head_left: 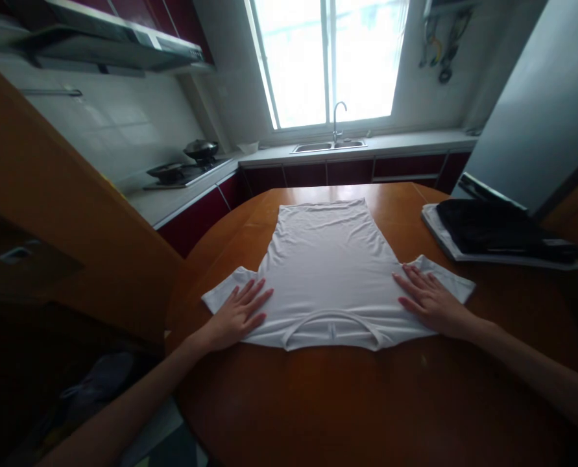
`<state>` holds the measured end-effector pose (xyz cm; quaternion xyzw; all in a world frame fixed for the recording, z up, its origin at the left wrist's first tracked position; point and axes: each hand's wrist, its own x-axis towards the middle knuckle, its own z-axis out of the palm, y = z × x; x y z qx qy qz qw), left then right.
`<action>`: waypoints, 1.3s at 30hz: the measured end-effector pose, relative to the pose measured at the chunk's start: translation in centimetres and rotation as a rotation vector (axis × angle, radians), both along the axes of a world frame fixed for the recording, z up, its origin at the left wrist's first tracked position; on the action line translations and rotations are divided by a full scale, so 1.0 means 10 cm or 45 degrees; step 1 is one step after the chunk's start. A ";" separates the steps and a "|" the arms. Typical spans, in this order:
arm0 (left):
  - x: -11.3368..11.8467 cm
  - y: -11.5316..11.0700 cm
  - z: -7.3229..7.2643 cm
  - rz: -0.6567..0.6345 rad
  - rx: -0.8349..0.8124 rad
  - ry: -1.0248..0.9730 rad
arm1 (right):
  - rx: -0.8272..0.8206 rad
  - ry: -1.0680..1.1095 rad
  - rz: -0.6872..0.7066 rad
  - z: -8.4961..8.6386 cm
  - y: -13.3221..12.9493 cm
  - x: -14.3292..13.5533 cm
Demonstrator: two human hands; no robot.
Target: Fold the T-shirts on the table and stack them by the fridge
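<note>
A white T-shirt (330,259) lies spread out on a round wooden table (327,402), its neckline toward me and its hem at the far side. My left hand (237,314) rests flat on the shirt near the left sleeve, fingers spread. On the opposite side, my right hand (429,301) presses flat beside the right sleeve, its fingers also apart. Small wrinkles run along both sides of the shirt and near the hem. Neither hand grips the cloth.
Folded dark and white clothes (497,227) are stacked at the table's right. Beyond the table are a counter with a sink (330,146) under a window, and a stove with pans (201,150) at the left. A fridge (536,110) stands at the right.
</note>
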<state>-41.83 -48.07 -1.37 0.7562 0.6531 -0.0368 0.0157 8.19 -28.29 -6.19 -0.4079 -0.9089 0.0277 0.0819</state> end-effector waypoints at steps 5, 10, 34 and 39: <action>0.09 -0.35 0.04 -0.037 -0.012 -0.002 | 0.023 0.032 -0.005 -0.03 -0.43 0.22; 0.19 -0.62 0.10 -0.073 -0.042 -0.025 | 0.020 0.090 0.030 0.02 -0.70 0.40; -0.31 1.53 0.18 0.110 0.287 -0.227 | 0.006 0.167 -0.099 0.55 1.15 -0.80; -0.44 2.63 0.26 0.343 0.373 -0.284 | -0.081 0.150 -0.328 0.67 1.95 -1.40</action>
